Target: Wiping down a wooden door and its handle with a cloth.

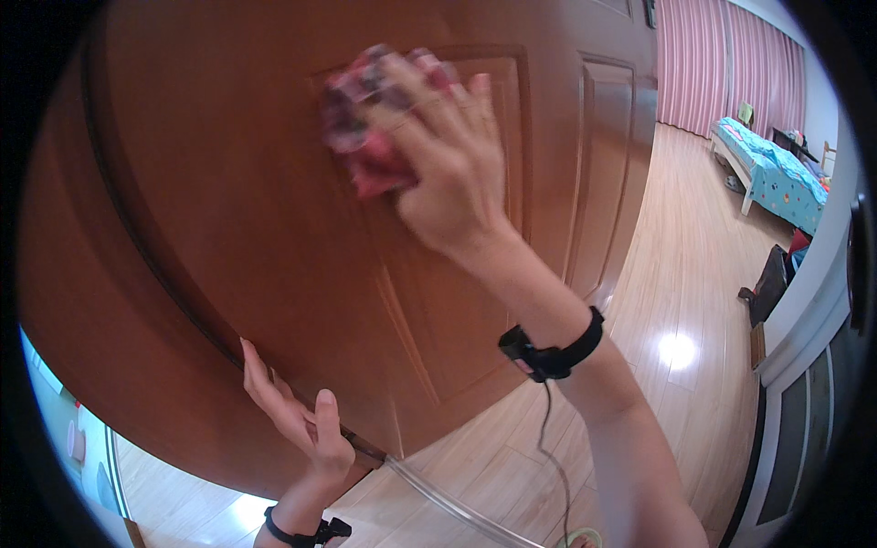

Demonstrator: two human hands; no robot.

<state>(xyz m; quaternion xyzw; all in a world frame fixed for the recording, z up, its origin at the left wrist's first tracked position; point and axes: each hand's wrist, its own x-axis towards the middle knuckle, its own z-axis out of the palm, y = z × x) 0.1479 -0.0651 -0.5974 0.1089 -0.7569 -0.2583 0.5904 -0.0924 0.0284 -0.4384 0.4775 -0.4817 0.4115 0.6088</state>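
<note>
My right hand (449, 154) presses a crumpled red and dark patterned cloth (384, 175) against the upper panel area of a brown wooden door (260, 192). Fingers and cloth are blurred. Lower left, my left hand (298, 418) is at the door near its dark vertical seam, with the thumb apart from the fingers and nothing held. Whether its palm bears on the wood I cannot tell. A black strap with a small device (551, 353) sits on my right wrist, a cable hanging from it. A similar black strap (294, 534) is around my left wrist.
A metal threshold strip (455, 503) crosses the light wood floor (658, 274). To the right are a white-framed door (788, 438), a dark bag (767, 281) by the wall, a bed with a blue cover (781, 175) and pink curtains (719, 68). A slippered foot (582, 540) shows at the bottom.
</note>
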